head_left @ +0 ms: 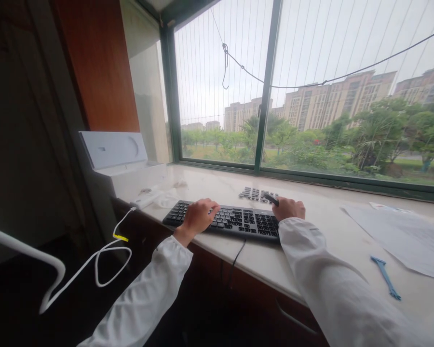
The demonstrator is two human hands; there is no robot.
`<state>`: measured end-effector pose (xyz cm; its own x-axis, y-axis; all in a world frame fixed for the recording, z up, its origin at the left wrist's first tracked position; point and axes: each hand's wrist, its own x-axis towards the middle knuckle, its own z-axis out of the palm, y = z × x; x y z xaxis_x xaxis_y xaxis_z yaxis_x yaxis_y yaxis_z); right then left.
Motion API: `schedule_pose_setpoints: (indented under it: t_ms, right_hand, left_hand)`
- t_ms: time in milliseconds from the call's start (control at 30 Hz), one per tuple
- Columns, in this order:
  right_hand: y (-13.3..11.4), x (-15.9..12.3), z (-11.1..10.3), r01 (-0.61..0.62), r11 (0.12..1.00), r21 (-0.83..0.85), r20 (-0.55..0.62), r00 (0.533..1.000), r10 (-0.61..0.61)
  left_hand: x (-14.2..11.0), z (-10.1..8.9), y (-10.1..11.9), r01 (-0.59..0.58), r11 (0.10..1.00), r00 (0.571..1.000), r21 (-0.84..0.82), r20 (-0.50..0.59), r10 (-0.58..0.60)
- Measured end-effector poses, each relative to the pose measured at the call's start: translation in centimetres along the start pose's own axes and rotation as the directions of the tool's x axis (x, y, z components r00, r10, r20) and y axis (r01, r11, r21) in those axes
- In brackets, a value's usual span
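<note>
A black keyboard lies on a pale stone window ledge. My left hand rests on its left half with the fingers curled over the keys. My right hand sits at the keyboard's right end, pinching a small dark piece that looks like a loose keycap. Just behind the keyboard, several dark keycaps lie in rows on the ledge. Both arms wear white sleeves.
A white box stands at the ledge's left end, with a white cable hanging off the edge. Sheets of paper and a blue plastic tool lie at the right. A large window runs behind the ledge.
</note>
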<state>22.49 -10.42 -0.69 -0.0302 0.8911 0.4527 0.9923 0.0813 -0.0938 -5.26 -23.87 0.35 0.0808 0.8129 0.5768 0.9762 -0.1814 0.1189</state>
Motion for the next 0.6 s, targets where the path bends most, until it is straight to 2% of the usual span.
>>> schedule_pose_setpoints:
  t_ms: [67, 133, 200, 300, 400, 500, 600]
  right_hand:
    - [-0.1, -0.2, -0.2, 0.016, 1.0, 0.013, -0.05, 0.999, -0.015]
    - [-0.2, -0.5, -0.5, 0.036, 0.999, 0.031, -0.111, 0.993, -0.032]
    - [-0.4, -0.7, -0.6, 0.025, 0.997, 0.074, -0.143, 0.99, -0.014]
    - [-0.4, -0.6, -0.2, -0.02, 0.982, 0.19, -0.15, 0.987, 0.05]
    - [-0.4, -0.1, 0.4, 0.01, 0.949, 0.315, -0.195, 0.979, 0.054]
    - [-0.6, 0.1, 0.3, 0.03, 0.883, 0.469, -0.215, 0.973, 0.081]
    - [-1.5, -0.1, -0.6, -0.048, 0.754, 0.655, -0.132, 0.976, 0.176]
  left_hand:
    - [-0.9, 0.1, 0.1, 0.027, 1.0, 1.0, 0.0, 0.005, -0.027]
    - [-0.7, 0.3, 0.3, 0.034, 0.999, 0.999, 0.004, 0.013, -0.034]
    - [0.3, 0.6, 0.4, 0.021, 1.0, 0.999, 0.006, 0.042, -0.021]
    - [2.6, 1.3, 0.5, -0.023, 1.0, 0.989, 0.01, 0.145, 0.021]
    - [4.7, 2.3, 0.3, -0.068, 0.998, 0.967, 0.008, 0.247, 0.064]
    - [5.6, 3.5, 0.1, -0.084, 0.996, 0.954, -0.009, 0.289, 0.083]
    - [5.7, 4.3, 0.0, -0.09, 0.995, 0.959, -0.036, 0.267, 0.096]
